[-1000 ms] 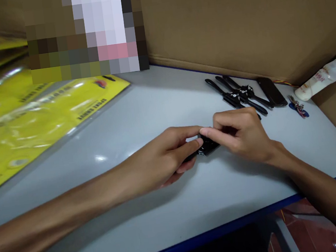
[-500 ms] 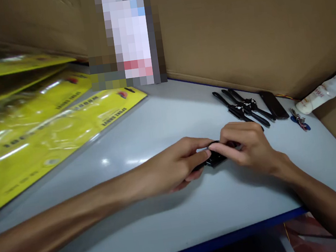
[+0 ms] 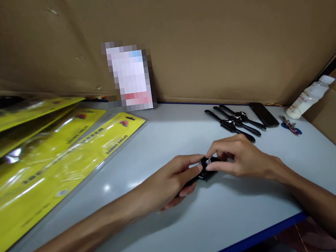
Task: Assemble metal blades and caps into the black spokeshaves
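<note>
Just above the table, my left hand (image 3: 175, 181) is closed around one handle of a black spokeshave (image 3: 207, 174). Its thumb and forefinger lie against the tool's middle body. My right hand (image 3: 240, 155) is bent over the same body from the other side, thumb and fingertips pinching at a small silvery part (image 3: 208, 162), perhaps a screw or knob. Fingers hide much of the tool, including most of both handles. Beyond the right hand lie several more black spokeshaves (image 3: 234, 121), side by side.
Yellow blister packs (image 3: 76, 163) printed with spoke shave lettering fan out on the left. Toward the back right are a dark phone (image 3: 264, 114), keys (image 3: 291, 125) and a plastic bottle (image 3: 308, 98). A cardboard wall (image 3: 221, 40) stands behind; a blurred-out card (image 3: 131, 79) leans there.
The camera view has tilted up and shifted. The right hand's thumb and fingers have shifted on the spokeshave's body, and a silvery part now shows between them. The left hand keeps its grip.
</note>
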The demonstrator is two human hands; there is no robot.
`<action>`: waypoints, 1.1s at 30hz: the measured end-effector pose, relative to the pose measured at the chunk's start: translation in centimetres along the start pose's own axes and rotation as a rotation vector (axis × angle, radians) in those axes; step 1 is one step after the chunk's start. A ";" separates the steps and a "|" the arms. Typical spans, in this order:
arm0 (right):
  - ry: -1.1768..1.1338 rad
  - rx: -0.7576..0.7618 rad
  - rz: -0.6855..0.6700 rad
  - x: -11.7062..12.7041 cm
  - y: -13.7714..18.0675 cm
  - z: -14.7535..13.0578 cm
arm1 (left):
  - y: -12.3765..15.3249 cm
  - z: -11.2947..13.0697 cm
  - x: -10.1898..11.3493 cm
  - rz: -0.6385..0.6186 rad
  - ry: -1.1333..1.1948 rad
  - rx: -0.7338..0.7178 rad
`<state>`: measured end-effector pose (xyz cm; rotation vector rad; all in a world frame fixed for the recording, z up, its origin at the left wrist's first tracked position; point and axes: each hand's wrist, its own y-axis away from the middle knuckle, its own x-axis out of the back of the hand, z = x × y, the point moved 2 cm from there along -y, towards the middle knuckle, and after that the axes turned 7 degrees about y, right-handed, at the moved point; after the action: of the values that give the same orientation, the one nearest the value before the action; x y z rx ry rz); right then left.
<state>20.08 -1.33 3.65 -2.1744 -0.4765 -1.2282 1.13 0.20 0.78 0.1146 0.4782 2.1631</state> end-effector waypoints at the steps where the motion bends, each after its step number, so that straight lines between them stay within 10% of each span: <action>1: 0.042 -0.016 0.016 -0.4 0.0 -0.1 | -0.1 -0.3 0.1 -0.014 -0.004 0.003; 33: 0.189 0.096 0.109 0.2 0.3 -1.0 | -0.1 0.5 0.1 -0.049 -0.009 -0.022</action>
<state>19.75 -2.19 4.14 -1.9552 -0.3266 -1.3077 1.24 0.49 1.14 0.0996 0.4471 2.1180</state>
